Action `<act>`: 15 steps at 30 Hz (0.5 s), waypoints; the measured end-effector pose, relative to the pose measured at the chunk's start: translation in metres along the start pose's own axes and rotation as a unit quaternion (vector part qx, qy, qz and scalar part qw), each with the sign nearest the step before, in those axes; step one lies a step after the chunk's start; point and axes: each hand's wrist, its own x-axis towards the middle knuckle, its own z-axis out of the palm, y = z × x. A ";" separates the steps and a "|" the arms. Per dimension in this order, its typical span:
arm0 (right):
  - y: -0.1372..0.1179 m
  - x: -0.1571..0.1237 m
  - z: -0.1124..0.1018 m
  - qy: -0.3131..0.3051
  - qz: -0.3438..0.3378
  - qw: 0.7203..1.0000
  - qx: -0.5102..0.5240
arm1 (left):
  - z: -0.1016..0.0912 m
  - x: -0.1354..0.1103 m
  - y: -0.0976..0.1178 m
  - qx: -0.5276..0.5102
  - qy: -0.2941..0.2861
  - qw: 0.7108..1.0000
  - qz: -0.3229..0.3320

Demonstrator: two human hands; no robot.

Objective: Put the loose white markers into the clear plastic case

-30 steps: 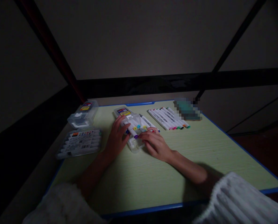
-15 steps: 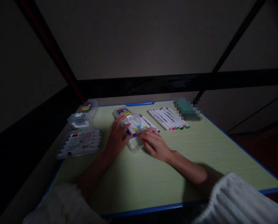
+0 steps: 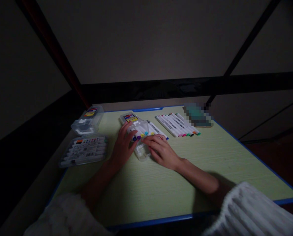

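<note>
A clear plastic marker case (image 3: 136,126) lies open in the middle of the green table (image 3: 161,190), with several white markers (image 3: 143,133) with coloured caps inside. My left hand (image 3: 123,146) rests against the case's left side, its fingers spread and its thumb on the markers. On the case's near right end lies my right hand (image 3: 162,151), fingers stretched flat and their tips pressing on the marker ends. Neither hand grips anything. A loose marker (image 3: 158,130) lies just right of the case.
A row of several markers (image 3: 177,124) lies at the back right, beside a blurred teal object (image 3: 197,115). At the left edge stand an empty clear case (image 3: 87,120) and a closed full case (image 3: 84,150). Dark metal bars run behind the table.
The purple-capped marker has slid further into the case, pushed by my right fingertips. Its cap now lines up with the other caps. Both hands have barely shifted.
</note>
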 end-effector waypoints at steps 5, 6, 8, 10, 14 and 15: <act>0.000 0.001 0.000 -0.002 -0.004 1.000 0.001 | -0.001 0.001 0.001 0.006 0.001 1.000 0.002; 0.000 0.001 0.001 -0.001 -0.004 1.000 0.001 | -0.001 0.001 0.001 0.008 0.003 1.000 0.002; 0.001 0.000 0.002 0.001 -0.004 1.000 -0.001 | -0.001 0.001 0.002 0.010 0.007 1.000 0.005; 0.002 0.000 0.003 0.003 -0.004 1.000 -0.001 | -0.001 0.001 0.002 0.008 0.010 1.000 0.010; 0.002 0.000 0.003 0.001 -0.003 1.000 0.002 | -0.001 0.001 0.001 0.007 0.013 1.000 0.013; 0.002 0.000 0.003 0.000 -0.003 1.000 0.003 | -0.001 0.001 0.001 0.007 0.013 1.000 0.012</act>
